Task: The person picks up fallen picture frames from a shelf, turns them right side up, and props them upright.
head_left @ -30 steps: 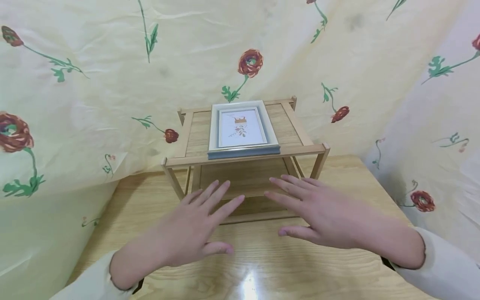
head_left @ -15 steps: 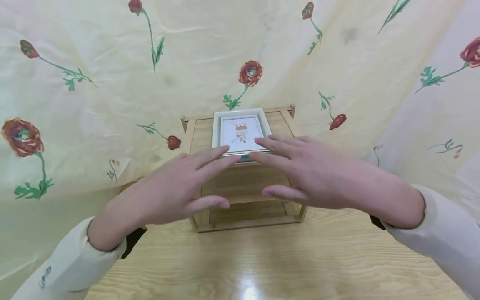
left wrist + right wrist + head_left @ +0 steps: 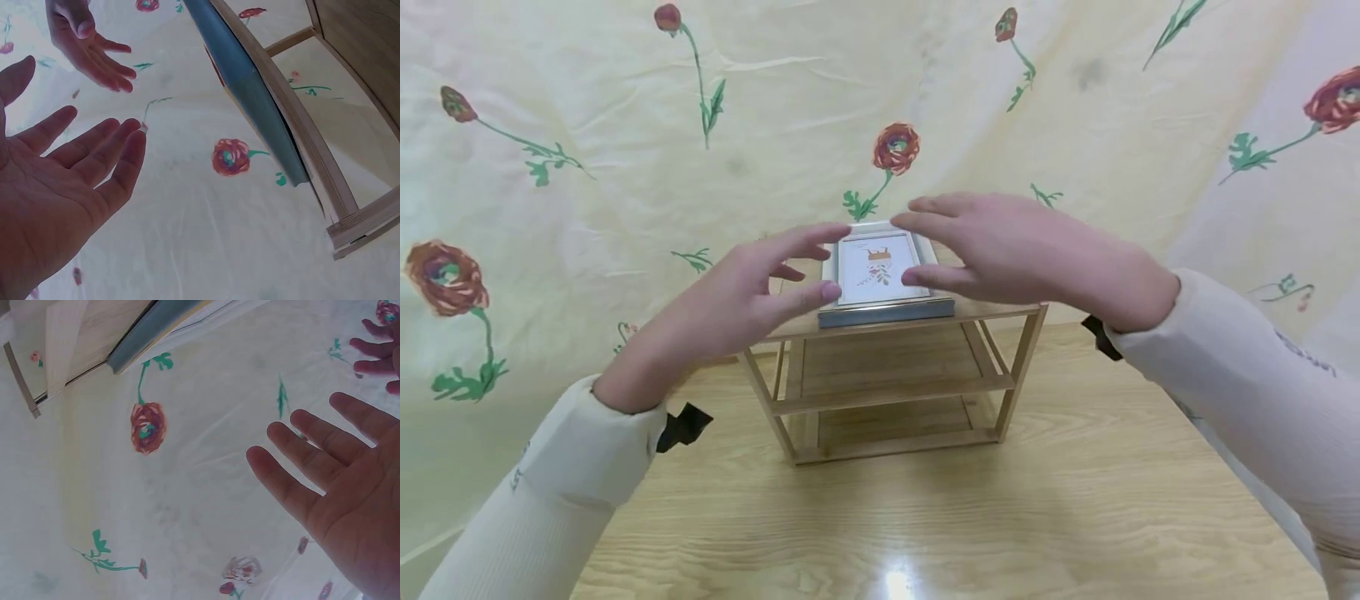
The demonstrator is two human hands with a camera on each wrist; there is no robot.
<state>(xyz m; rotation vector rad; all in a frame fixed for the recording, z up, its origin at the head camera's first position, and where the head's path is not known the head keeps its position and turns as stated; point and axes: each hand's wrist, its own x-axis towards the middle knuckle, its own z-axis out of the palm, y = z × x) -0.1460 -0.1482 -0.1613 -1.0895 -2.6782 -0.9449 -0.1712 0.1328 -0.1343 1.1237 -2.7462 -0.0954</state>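
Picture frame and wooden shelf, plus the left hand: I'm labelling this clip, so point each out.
picture frame [image 3: 883, 268], head view, printed picture
wooden shelf [image 3: 891, 392], head view, middle board
left hand [image 3: 730, 304], head view, back of hand

Makeshift recording booth: floral cloth backdrop [image 3: 587, 208], wooden table [image 3: 925, 517].

Backdrop: a pale yellow cloth [image 3: 587, 208] printed with red flowers on green stems, creased, hanging behind and to both sides.
Worktop: light wood [image 3: 1075, 517] with visible grain, running up to the cloth.
Light: a bright glare spot [image 3: 897, 583] on the worktop near the front edge.
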